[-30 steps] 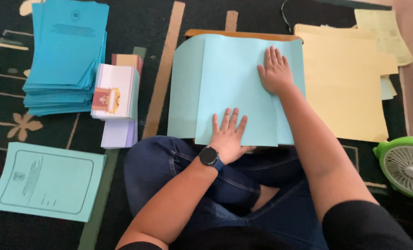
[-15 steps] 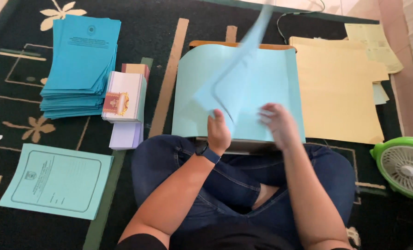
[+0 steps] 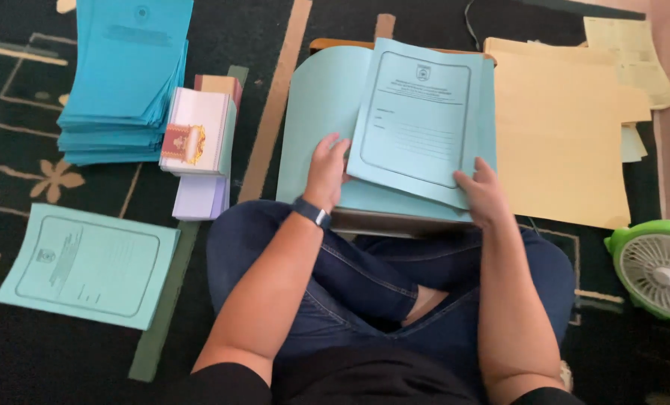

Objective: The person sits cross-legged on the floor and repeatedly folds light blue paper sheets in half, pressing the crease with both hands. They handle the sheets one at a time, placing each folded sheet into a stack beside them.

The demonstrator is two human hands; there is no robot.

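Far left, on the dark patterned carpet (image 3: 20, 360): single light blue folder cover (image 3: 87, 266), printed frame up, lying flat. Above it, tall stack of darker blue folders (image 3: 121, 75). Just right of the stack, a pile of small white booklets (image 3: 198, 139) with a red-and-gold emblem on top. Centre: left hand (image 3: 326, 171), smartwatch (image 3: 310, 213) at the wrist, fingers curled over the left edge of a light blue folder (image 3: 421, 120), gripping it. The folder is tilted, resting over an open blue sheet (image 3: 320, 112) on a low board at the knees. Right hand (image 3: 483, 196) pinches the folder's lower right corner. Further right: cream-yellow folders (image 3: 560, 142) laid flat. Far right: green fan (image 3: 654, 266).
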